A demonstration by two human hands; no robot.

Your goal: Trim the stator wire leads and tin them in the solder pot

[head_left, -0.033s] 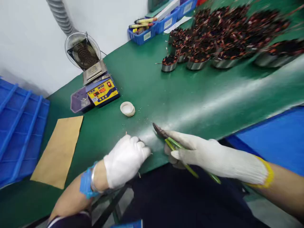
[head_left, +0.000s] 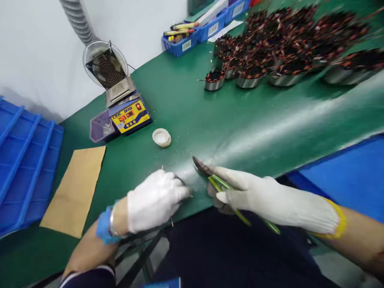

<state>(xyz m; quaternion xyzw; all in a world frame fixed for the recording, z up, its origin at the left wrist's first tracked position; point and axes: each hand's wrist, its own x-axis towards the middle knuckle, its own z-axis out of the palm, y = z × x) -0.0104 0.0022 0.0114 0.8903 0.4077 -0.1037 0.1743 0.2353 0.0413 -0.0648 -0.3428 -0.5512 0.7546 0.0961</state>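
Observation:
My right hand (head_left: 270,200), in a white knit glove, is closed round green-handled cutters (head_left: 219,183). Their dark jaws point left over the green table mat (head_left: 210,120), just right of my left hand. My left hand (head_left: 154,200), also gloved, rests at the table's front edge with its fingers curled and pressed together. What they pinch is hidden; a thin wire end sticks up above the knuckles. A blue band sits on that wrist.
A white round lid (head_left: 161,137) lies ahead of my hands. Behind it stands a yellow-blue soldering station (head_left: 129,116) with a fume hood and hose. Brown paper (head_left: 75,188) and blue crates (head_left: 24,160) are at left. Several wound stators (head_left: 270,52) and blue bins (head_left: 183,40) fill the far right.
My left hand has slid a little to the left along the table edge. The right hand and cutters have stayed put.

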